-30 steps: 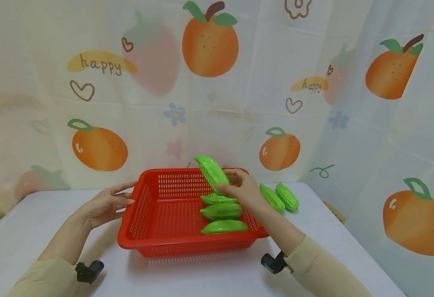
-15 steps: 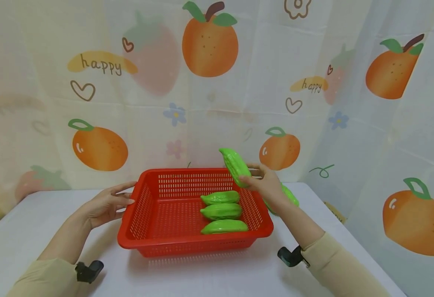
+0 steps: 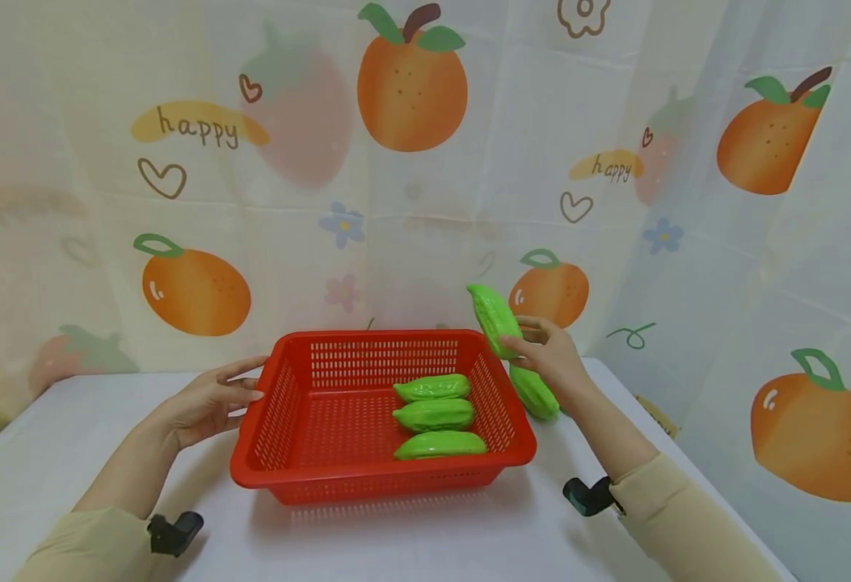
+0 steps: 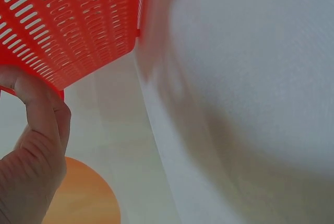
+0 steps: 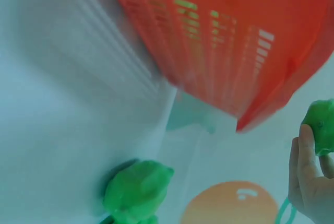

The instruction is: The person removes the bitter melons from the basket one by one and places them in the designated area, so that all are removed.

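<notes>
In the head view, my right hand point(image 3: 552, 356) holds a light green, ridged bitter melon point(image 3: 495, 319) by its lower end, above the right back corner of the red basket point(image 3: 381, 466). Its pointed tip is tilted up and to the left. The same bitter melon point(image 5: 321, 125) shows at the right edge of the right wrist view, between fingers and thumb. My left hand point(image 3: 210, 402) grips the basket's left rim, its bent fingers point(image 4: 39, 106) at the edge in the left wrist view. Three bitter melons lie in a column in the basket's right half, the middle one point(image 3: 434, 415) pointing left.
Another bitter melon point(image 3: 534, 392) lies on the white table point(image 3: 396, 546) just right of the basket, partly behind the held one. A fruit-print curtain point(image 3: 425, 202) hangs behind the table and along its right side. A black wrist camera point(image 3: 588, 495) sits on the right sleeve.
My right hand has carried the bitter melon from over the basket rightward to its right back corner. The hand now hides the farther melon on the table. The left hand and basket stay put.
</notes>
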Action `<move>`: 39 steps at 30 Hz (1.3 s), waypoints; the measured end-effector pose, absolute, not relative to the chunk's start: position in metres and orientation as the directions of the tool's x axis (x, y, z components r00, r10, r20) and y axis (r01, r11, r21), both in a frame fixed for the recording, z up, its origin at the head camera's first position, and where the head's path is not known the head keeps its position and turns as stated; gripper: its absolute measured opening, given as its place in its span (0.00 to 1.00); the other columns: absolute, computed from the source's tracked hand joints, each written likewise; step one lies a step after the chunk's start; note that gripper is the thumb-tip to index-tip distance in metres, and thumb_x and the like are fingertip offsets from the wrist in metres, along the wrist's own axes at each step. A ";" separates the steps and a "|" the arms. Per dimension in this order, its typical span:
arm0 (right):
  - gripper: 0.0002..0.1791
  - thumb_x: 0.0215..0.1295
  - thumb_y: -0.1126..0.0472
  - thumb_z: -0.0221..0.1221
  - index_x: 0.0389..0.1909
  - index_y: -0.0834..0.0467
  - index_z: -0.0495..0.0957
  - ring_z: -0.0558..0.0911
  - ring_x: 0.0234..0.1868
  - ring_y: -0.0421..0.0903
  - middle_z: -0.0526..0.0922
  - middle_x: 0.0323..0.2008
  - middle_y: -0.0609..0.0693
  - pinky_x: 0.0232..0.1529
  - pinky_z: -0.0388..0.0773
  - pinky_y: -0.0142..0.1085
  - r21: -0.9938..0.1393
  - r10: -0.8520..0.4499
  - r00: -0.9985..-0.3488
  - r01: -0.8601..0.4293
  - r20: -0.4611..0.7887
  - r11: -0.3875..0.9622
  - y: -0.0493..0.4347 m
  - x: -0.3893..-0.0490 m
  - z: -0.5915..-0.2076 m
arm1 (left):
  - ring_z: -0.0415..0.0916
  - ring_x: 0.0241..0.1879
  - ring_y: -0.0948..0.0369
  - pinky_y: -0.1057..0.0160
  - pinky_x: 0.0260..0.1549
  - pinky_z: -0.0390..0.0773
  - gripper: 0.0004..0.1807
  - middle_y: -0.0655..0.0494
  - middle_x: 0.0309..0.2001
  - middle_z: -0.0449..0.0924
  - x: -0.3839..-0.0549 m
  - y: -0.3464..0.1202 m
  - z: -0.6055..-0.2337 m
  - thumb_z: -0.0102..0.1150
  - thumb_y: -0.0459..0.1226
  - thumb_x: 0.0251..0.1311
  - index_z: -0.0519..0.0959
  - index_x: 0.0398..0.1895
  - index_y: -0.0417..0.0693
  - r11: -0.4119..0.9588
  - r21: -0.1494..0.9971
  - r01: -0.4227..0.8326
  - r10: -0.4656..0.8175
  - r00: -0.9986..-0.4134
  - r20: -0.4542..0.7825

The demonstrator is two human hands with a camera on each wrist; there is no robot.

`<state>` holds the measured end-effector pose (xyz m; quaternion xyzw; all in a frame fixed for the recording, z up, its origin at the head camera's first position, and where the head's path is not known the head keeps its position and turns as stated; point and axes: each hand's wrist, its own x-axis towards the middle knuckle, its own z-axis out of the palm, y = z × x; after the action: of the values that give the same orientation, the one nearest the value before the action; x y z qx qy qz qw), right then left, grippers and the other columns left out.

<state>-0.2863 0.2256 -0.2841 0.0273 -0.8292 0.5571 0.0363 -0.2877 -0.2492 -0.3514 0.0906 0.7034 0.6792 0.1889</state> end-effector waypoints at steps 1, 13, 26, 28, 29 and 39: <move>0.35 0.67 0.51 0.61 0.71 0.58 0.63 0.83 0.51 0.46 0.72 0.65 0.61 0.56 0.83 0.40 -0.924 -0.003 -0.996 -0.084 0.089 0.372 0.228 -0.287 -0.284 | 0.80 0.47 0.66 0.59 0.50 0.82 0.44 0.71 0.45 0.84 -0.288 -0.249 -0.351 0.54 0.37 0.68 0.40 0.80 0.47 0.060 0.990 -0.130 0.386 -0.912 -0.143; 0.37 0.69 0.52 0.59 0.74 0.61 0.58 0.80 0.43 0.33 0.68 0.67 0.64 0.52 0.83 0.32 -0.940 0.068 -0.996 -0.033 0.060 0.341 0.259 -0.291 -0.292 | 0.79 0.49 0.66 0.58 0.51 0.82 0.44 0.72 0.46 0.83 -0.289 -0.250 -0.354 0.55 0.39 0.68 0.41 0.80 0.51 0.071 0.989 -0.131 0.378 -0.914 -0.148; 0.38 0.70 0.53 0.57 0.75 0.62 0.55 0.78 0.42 0.31 0.63 0.71 0.64 0.58 0.81 0.36 -0.942 0.183 -0.983 0.047 0.015 0.331 0.289 -0.298 -0.308 | 0.80 0.48 0.66 0.60 0.50 0.82 0.45 0.71 0.46 0.83 -0.288 -0.250 -0.352 0.54 0.37 0.68 0.40 0.80 0.49 0.059 0.989 -0.137 0.389 -0.909 -0.150; 0.38 0.70 0.53 0.58 0.75 0.62 0.55 0.78 0.41 0.31 0.62 0.72 0.65 0.56 0.82 0.33 -0.943 0.208 -0.978 0.064 0.006 0.327 0.295 -0.299 -0.312 | 0.80 0.48 0.66 0.60 0.50 0.82 0.45 0.71 0.46 0.83 -0.288 -0.249 -0.352 0.54 0.38 0.68 0.39 0.80 0.49 0.058 0.988 -0.140 0.390 -0.908 -0.152; 0.38 0.70 0.53 0.58 0.75 0.62 0.55 0.78 0.40 0.30 0.62 0.72 0.65 0.54 0.82 0.32 -0.941 0.221 -0.975 0.071 0.004 0.330 0.298 -0.299 -0.314 | 0.80 0.47 0.66 0.60 0.50 0.82 0.45 0.71 0.46 0.83 -0.287 -0.249 -0.351 0.54 0.37 0.68 0.39 0.80 0.49 0.055 0.988 -0.142 0.391 -0.908 -0.152; 0.38 0.70 0.52 0.57 0.76 0.60 0.56 0.81 0.47 0.41 0.62 0.72 0.66 0.46 0.82 0.25 -0.913 0.334 -0.942 0.140 -0.004 0.382 0.330 -0.308 -0.330 | 0.80 0.48 0.66 0.59 0.51 0.82 0.45 0.72 0.46 0.84 -0.287 -0.250 -0.351 0.54 0.38 0.68 0.39 0.80 0.48 0.058 0.990 -0.132 0.391 -0.909 -0.144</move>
<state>-0.3079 0.3300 -0.3301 -0.1434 -0.8264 0.5370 0.0905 -0.2874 -0.2495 -0.3513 0.0920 0.7014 0.6802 0.1922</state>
